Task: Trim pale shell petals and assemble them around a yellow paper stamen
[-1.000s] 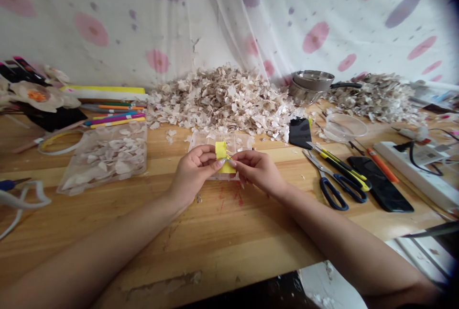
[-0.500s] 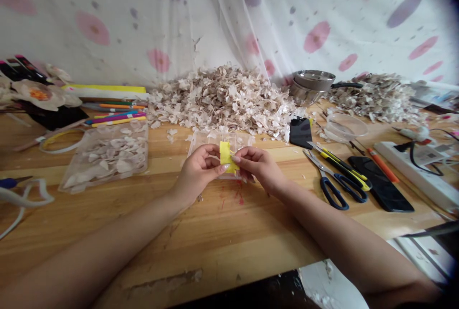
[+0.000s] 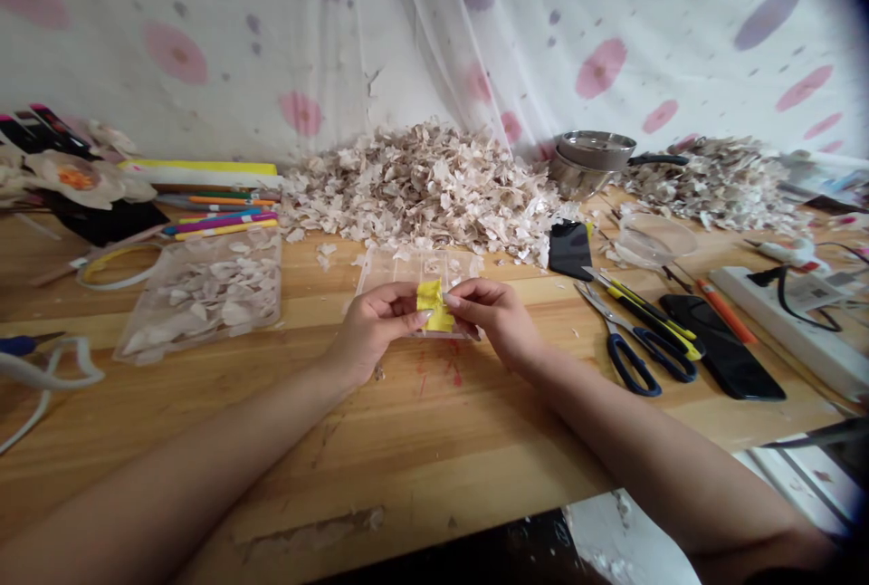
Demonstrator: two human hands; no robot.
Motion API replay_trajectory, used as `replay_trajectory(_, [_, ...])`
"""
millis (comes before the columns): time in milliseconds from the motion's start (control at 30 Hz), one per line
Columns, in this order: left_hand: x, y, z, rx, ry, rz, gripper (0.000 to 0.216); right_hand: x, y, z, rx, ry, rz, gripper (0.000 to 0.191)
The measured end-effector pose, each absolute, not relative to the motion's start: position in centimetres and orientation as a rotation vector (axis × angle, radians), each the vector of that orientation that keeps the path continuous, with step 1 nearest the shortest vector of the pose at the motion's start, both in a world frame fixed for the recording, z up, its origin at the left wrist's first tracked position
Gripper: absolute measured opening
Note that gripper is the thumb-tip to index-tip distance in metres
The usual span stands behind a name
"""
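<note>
A small yellow paper piece (image 3: 434, 304) is pinched between both hands above the wooden table (image 3: 421, 440). My left hand (image 3: 373, 327) grips its left side with thumb and fingers closed. My right hand (image 3: 492, 318) pinches its right side. Just behind the hands lies a clear plastic compartment box (image 3: 407, 266). A big heap of pale dried petals (image 3: 421, 187) rises behind the box.
A clear tray of petals (image 3: 204, 295) lies left, with coloured pens (image 3: 217, 218) and paper flowers (image 3: 74, 177) beyond. At the right lie scissors (image 3: 631, 345), a yellow cutter (image 3: 644, 309), two dark phones (image 3: 723, 345), a clear bowl (image 3: 655, 239), a metal pan (image 3: 594, 155) and a power strip (image 3: 794, 327).
The yellow piece has been folded or rolled lower and smaller between my fingers; both hands drew slightly closer together and stayed in place.
</note>
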State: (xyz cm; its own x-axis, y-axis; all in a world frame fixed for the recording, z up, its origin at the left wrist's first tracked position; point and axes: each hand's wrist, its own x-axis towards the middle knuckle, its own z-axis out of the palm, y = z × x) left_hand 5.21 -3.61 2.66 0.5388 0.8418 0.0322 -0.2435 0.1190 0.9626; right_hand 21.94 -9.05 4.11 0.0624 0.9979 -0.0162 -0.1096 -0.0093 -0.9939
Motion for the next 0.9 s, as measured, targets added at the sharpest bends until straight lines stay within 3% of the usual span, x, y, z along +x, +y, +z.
replay_trajectory(267, [4.9,-3.8,2.6,1.311,0.633,0.887,0.017,21.7,-9.1,4.0,-1.185,-1.086,1.200,0.023])
replay_trajectory(600, [5.0,-4.1,3.3,1.342,0.574,0.765,0.014,21.7,-10.0,4.3,-1.149,-1.740,0.567,0.010])
replay_trajectory(900, [5.4,-4.6,2.9,1.293,0.613,0.818,0.020,21.8,-9.8,3.8,-1.213,-1.627,0.664,0.014])
